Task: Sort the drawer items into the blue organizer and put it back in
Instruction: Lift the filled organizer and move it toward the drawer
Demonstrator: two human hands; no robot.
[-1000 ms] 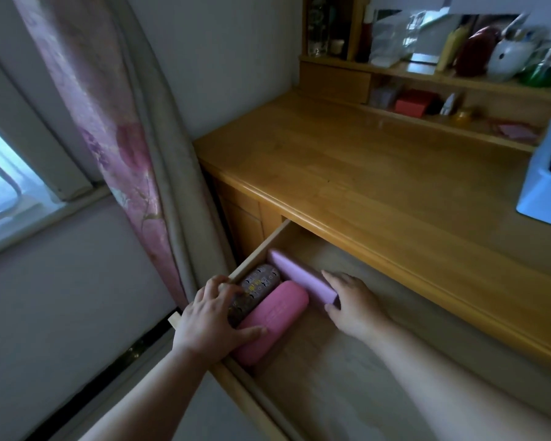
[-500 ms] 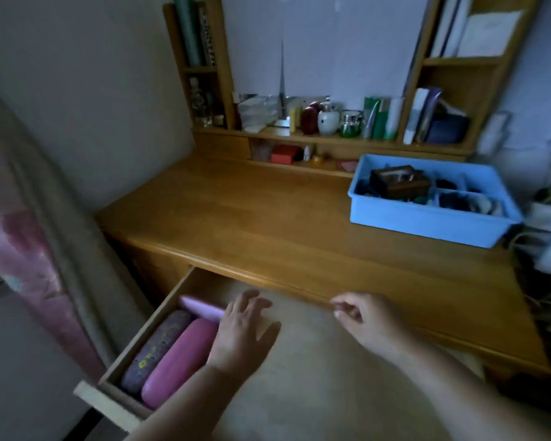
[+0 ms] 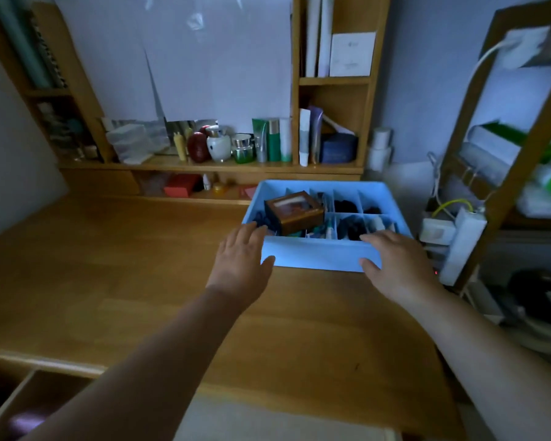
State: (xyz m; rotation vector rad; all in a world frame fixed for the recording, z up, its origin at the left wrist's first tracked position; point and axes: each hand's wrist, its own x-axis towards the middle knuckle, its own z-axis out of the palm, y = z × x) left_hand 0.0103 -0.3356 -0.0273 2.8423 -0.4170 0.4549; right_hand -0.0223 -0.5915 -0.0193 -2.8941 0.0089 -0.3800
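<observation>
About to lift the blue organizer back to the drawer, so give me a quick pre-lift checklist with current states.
1. Left hand at the blue organizer near-left corner, fingers spread: ok.
2. Right hand at the near-right corner: ok.
3. Grip closed on the walls: not ok, both hands open.
4. Brown box seated flat: not ok, it sits tilted above the dividers.
5. Drawer open: ok.
6. Room in the drawer: cannot tell.

A wooden tabletop [image 3: 115, 275] fills the middle. Behind it a low shelf [image 3: 210, 165] carries a row of toiletries: a yellow bottle [image 3: 180, 146], a dark red jar [image 3: 198, 147], a white pot [image 3: 218, 144], green tubes [image 3: 273, 140]. A red box [image 3: 178, 185] sits beneath that shelf. On the right stands an open rack [image 3: 503, 148], with a white power adapter [image 3: 461, 245] beside it.
</observation>
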